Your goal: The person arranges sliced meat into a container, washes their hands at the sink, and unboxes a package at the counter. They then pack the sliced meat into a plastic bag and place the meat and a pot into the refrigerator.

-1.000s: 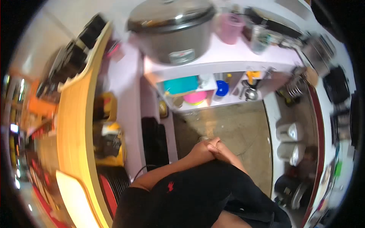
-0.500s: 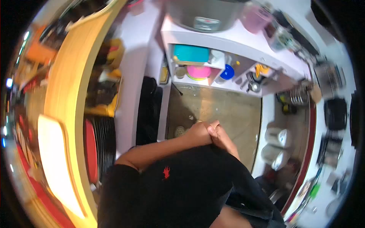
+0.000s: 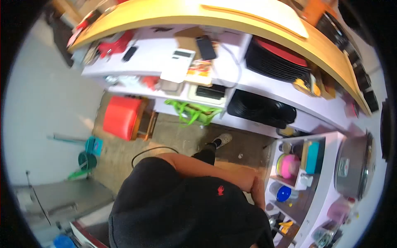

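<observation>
My left hand [image 3: 247, 180] and my right hand [image 3: 259, 192] meet in front of my black shirt [image 3: 186, 211], to the right of its red emblem. They are pressed together and look closed, with the fingers blurred and mostly hidden. Nothing shows sticking out of either hand. The left forearm crosses in front of my body, while most of the right arm is out of sight. Closest to the hands is a white shelf unit holding a blue-lidded jar [image 3: 283, 193] and a pink round container [image 3: 290, 166].
A long counter with a wooden top [image 3: 165, 12] runs across the back. On its lower shelf lie a calculator [image 3: 178, 65], a phone [image 3: 205, 47] and stacked black trays [image 3: 271, 62]. A red stool [image 3: 120, 118] and a teal dustpan [image 3: 94, 145] stand left; a large grey cooker [image 3: 349, 167] is right.
My view has swung left, bringing the stool, dustpan and calculator into sight and shifting the shelf unit to the right. My hands stay together.
</observation>
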`<state>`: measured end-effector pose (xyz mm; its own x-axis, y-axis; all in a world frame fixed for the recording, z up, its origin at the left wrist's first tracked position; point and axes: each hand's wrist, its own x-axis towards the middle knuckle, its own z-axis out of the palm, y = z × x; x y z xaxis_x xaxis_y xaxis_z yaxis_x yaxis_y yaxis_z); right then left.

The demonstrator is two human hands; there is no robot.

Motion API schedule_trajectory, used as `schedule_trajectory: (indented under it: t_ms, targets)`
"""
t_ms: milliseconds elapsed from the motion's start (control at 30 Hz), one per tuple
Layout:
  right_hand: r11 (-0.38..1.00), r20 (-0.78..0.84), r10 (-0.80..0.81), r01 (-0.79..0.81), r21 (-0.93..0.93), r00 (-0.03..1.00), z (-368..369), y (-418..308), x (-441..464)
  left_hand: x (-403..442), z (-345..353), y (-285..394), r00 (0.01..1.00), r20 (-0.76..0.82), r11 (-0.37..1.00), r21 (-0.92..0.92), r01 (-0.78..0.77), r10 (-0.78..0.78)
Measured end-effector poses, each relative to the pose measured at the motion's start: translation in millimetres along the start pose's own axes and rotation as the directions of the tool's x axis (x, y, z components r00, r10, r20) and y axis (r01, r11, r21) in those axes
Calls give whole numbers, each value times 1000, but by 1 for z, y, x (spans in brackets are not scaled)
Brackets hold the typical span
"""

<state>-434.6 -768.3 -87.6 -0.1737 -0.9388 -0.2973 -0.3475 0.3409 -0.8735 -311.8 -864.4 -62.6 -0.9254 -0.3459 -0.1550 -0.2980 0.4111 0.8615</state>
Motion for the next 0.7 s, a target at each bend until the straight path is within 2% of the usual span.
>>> schedule_trajectory:
  t_ms: [33,67,100,167,200,233,300,367,400,467,500,533,600,633,700]
  targets:
    - [1000,56,-2,2,-2,998,20,9,-1,-18,22,-25,997,-74,999,-45,-25,22]
    - [999,142,10,-4,-38,990,35,-11,-6,-38,37,-38,988,-148,994,-90,-53,40]
    - [997,228,21,-4,-75,973,50,-34,-10,-65,27,-27,980,-121,984,-99,145,-157]
    - [985,409,83,-14,-170,909,78,-68,-12,-126,-14,6,855,-48,853,-106,510,-517]
    - [973,491,134,-21,-229,861,93,-78,-12,-147,-14,4,817,-143,829,-141,542,-558]
    - [968,535,72,71,-241,842,112,-79,-11,-169,-13,2,771,-234,806,-173,566,-592]
    - [935,608,-53,253,-248,792,154,-76,-6,-216,-12,-3,700,-389,796,-192,574,-599]
    - [912,721,-113,360,-199,684,196,-108,-13,-270,-10,-9,657,-525,820,-153,552,-540]
    - [898,771,-135,406,-171,623,220,-122,-18,-294,-8,-18,643,-535,817,-178,549,-548]
    - [887,830,-109,430,-167,547,276,-139,-28,-343,9,-53,617,-543,807,-225,546,-569]
    - [884,853,-88,435,-170,514,306,-150,-36,-374,11,-58,556,-647,832,-241,499,-521]
    - [887,875,-63,429,-172,479,338,-158,-49,-406,14,-66,537,-623,799,-267,538,-569]
    - [858,859,-248,514,-20,448,406,-184,-78,-481,7,-70,492,-562,721,-310,620,-665]
    - [831,837,-341,554,55,428,441,-196,-91,-520,2,-73,474,-584,729,-341,594,-659]
    - [816,836,-383,568,107,394,513,-191,-111,-585,2,-80,433,-625,747,-422,513,-650]
